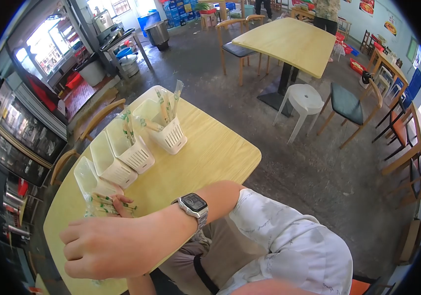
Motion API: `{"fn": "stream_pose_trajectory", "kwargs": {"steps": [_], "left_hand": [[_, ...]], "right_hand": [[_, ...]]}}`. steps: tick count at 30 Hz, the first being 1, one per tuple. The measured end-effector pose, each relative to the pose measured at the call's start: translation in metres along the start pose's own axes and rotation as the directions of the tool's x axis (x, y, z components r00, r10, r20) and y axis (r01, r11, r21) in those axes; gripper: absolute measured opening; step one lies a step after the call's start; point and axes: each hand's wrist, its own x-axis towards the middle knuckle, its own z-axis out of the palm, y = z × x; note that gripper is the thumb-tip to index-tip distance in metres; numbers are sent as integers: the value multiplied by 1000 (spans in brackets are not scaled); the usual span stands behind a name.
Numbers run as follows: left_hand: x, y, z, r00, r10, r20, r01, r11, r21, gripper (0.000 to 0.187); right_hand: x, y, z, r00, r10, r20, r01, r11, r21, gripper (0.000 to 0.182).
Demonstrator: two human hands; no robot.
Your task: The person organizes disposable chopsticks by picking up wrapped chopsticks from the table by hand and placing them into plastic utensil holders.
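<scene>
Over the near left part of the yellow table [210, 147], my right hand [99, 248], with a watch [193, 204] on its wrist, has its fingers curled. Its palm side is hidden. Partly behind it, my left hand [121, 204] is closed around a bundle of wrapped chopsticks [103, 200], beside the nearest white basket [90, 179]. Two more white baskets [106, 160] [139, 156] stand in a row beyond; the farther one holds wrapped sticks [128, 129]. A fourth basket [171, 136], at the far end, holds several wrapped sticks [163, 105].
Wooden chairs [103, 118] stand along the table's left side. Beyond it are another yellow table [289, 42], a white stool [305, 98] and a black-seated chair [345, 103]. A person [326, 12] stands at the back. A metal pot [157, 33] is at the back left.
</scene>
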Motion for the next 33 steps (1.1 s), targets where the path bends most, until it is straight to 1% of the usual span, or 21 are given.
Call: {"fn": "stream_pose_trajectory", "kwargs": {"steps": [4,7,10,13,16,19,22,25,28,31,32,33], "left_hand": [[-2,-2,-3,1000,-2,-10,2,1000,-9,34],[-7,-1,-7,1000,-5,-10,5,1000,-10,35],[-9,-2,-8,1000,-8,-11,8,1000,-16,35],[-9,-1,-10,1000,-8,-8,8,1000,-19,35],[-8,-1,-11,1000,-14,-6,14,1000,-19,35],[-8,-2,-12,1000,-18,-3,18,1000,-21,36],[-8,-3,-13,1000,-29,-1,29,999,-19,36],[-7,-3,-13,999,-37,5,37,999,-14,36],[-8,-3,-13,999,-49,8,49,999,-7,37],[-8,-3,-12,998,-59,7,59,998,-5,37],[-9,-3,-13,998,-65,6,65,998,-4,37],[-4,18,-8,998,-68,6,68,998,-5,37]], "right_hand": [[1,-1,8,1000,17,-23,-20,985,-174,13],[0,-1,-4,999,-14,45,18,996,-89,16],[-1,2,2,999,-28,38,31,995,-98,16],[-3,4,9,996,-46,70,59,978,-202,17],[-8,8,18,989,-81,125,100,983,-152,16],[-8,8,24,992,-110,60,117,985,-128,15],[-3,5,14,989,-144,31,147,980,-133,16],[2,3,4,987,-147,-58,134,974,-183,18],[8,-2,-12,974,-94,-207,70,990,-121,13],[14,-7,-32,915,-66,-398,47,997,-58,19],[15,-9,-39,907,-55,-417,43,998,-38,19],[15,-12,-47,899,-43,-435,40,999,-17,19]]}}
